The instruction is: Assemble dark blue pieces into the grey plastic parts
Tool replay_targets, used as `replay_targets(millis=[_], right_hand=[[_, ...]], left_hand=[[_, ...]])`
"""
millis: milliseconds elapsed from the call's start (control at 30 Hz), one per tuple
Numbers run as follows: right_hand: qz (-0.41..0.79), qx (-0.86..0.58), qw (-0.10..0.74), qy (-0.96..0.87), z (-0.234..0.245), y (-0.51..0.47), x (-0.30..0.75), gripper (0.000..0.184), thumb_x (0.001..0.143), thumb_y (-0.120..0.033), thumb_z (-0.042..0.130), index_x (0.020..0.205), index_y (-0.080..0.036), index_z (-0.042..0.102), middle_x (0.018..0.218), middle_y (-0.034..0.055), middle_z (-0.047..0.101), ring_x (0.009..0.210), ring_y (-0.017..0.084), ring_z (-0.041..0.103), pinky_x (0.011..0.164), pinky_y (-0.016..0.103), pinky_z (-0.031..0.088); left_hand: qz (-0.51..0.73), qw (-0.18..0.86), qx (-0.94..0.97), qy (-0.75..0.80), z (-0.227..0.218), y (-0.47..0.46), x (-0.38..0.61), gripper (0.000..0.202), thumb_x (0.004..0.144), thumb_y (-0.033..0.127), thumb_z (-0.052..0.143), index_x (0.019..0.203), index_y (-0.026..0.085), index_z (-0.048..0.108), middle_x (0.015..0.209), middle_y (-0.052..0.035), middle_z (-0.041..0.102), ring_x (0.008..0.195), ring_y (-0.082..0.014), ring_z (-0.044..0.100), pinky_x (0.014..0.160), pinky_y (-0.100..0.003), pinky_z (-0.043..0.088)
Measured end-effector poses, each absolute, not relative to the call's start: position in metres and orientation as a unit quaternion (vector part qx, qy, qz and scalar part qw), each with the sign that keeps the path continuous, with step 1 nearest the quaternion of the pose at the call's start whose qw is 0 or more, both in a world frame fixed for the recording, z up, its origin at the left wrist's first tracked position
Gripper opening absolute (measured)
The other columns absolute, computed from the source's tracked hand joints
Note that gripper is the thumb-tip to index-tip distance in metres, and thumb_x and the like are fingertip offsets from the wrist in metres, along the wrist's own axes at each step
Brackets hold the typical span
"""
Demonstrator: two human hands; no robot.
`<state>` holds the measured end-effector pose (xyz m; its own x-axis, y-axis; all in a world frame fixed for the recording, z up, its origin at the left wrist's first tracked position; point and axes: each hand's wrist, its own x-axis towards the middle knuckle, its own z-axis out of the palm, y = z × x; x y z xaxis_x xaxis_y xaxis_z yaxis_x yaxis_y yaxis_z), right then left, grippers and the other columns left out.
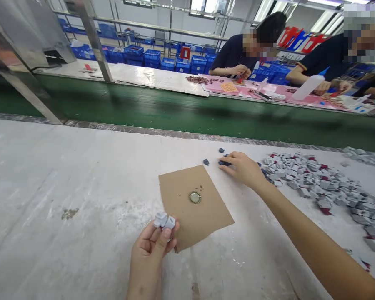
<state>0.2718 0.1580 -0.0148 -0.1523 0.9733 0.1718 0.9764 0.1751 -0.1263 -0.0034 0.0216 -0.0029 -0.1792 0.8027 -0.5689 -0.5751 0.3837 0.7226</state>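
Note:
My left hand is closed near the front of the white table, pinching two small grey plastic parts at its fingertips. My right hand reaches out to the far side of a brown cardboard sheet, and its fingers pinch a small dark blue piece. Two more dark blue pieces lie loose just left of that hand. A metal bottle cap sits on the cardboard with tiny dark specks beside it.
A large pile of several grey and dark red parts spreads across the table on the right. A green conveyor belt runs behind the table. Two people work at a pink mat beyond it, with a white squeeze bottle. Blue crates stand at the back.

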Motion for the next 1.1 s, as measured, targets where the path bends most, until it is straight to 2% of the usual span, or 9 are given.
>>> replay_targets(millis=[233, 367, 433, 500, 600, 833, 1100], right_hand=[[0.009, -0.613, 0.089, -0.785, -0.018, 0.168, 0.260, 0.026, 0.080, -0.016, 0.042, 0.085, -0.015, 0.067, 0.090, 0.0144, 0.066, 0.090, 0.030, 0.057, 0.059, 0.036, 0.044], [0.000, -0.615, 0.117, -0.779, -0.004, 0.147, 0.246, 0.024, 0.081, -0.018, 0.042, 0.096, -0.015, 0.062, 0.089, 0.0123, 0.065, 0.085, 0.026, 0.059, 0.060, 0.034, 0.047], [0.051, -0.598, 0.154, -0.785, 0.005, 0.127, 0.229, 0.023, 0.081, -0.020, 0.046, 0.101, -0.016, 0.058, 0.084, 0.0084, 0.065, 0.074, 0.019, 0.060, 0.059, 0.030, 0.049], [0.149, -0.555, 0.198, -0.794, 0.009, 0.108, 0.210, 0.019, 0.081, -0.019, 0.049, 0.097, -0.017, 0.059, 0.080, 0.0054, 0.064, 0.066, 0.015, 0.059, 0.059, 0.027, 0.050], [0.235, -0.498, 0.232, -0.802, 0.008, 0.092, 0.187, 0.020, 0.082, -0.014, 0.048, 0.095, -0.017, 0.063, 0.085, 0.0060, 0.065, 0.068, 0.013, 0.061, 0.063, 0.027, 0.051], [0.197, -0.479, 0.237, -0.822, -0.009, 0.093, 0.180, 0.024, 0.087, -0.015, 0.047, 0.103, -0.019, 0.064, 0.092, 0.0066, 0.069, 0.082, 0.018, 0.063, 0.070, 0.032, 0.053], [0.169, -0.475, 0.261, -0.823, -0.013, 0.085, 0.182, 0.025, 0.087, -0.016, 0.048, 0.107, -0.021, 0.063, 0.091, 0.0062, 0.068, 0.079, 0.017, 0.062, 0.064, 0.030, 0.052]], left_hand=[[0.548, 0.629, 0.113, 0.540, 0.001, 0.021, -0.004, 0.031, 0.050, 0.028, 0.085, 0.077, 0.018, 0.073, 0.077, -0.0025, 0.075, 0.072, -0.0147, 0.069, 0.057, -0.013, 0.053], [0.531, 0.633, 0.129, 0.548, -0.001, 0.020, -0.006, 0.027, 0.050, 0.027, 0.084, 0.071, 0.017, 0.072, 0.077, -0.0044, 0.075, 0.073, -0.0154, 0.069, 0.057, -0.013, 0.052], [0.523, 0.634, 0.131, 0.555, -0.002, 0.019, -0.006, 0.025, 0.050, 0.025, 0.084, 0.069, 0.016, 0.071, 0.079, -0.0051, 0.075, 0.073, -0.0152, 0.069, 0.058, -0.013, 0.052], [0.520, 0.634, 0.131, 0.557, -0.003, 0.019, -0.005, 0.023, 0.051, 0.024, 0.083, 0.068, 0.016, 0.070, 0.078, -0.0048, 0.075, 0.071, -0.0147, 0.069, 0.058, -0.013, 0.052], [0.529, 0.636, 0.129, 0.547, -0.002, 0.019, -0.002, 0.022, 0.051, 0.023, 0.083, 0.068, 0.016, 0.070, 0.077, -0.0041, 0.075, 0.071, -0.0143, 0.068, 0.058, -0.013, 0.052], [0.543, 0.645, 0.104, 0.527, -0.002, 0.017, 0.001, 0.025, 0.050, 0.025, 0.084, 0.067, 0.015, 0.069, 0.074, -0.0040, 0.075, 0.070, -0.0152, 0.069, 0.055, -0.014, 0.052], [0.549, 0.649, 0.095, 0.517, -0.003, 0.018, -0.001, 0.025, 0.052, 0.025, 0.084, 0.070, 0.015, 0.068, 0.075, -0.0044, 0.074, 0.071, -0.0150, 0.068, 0.055, -0.014, 0.052]])
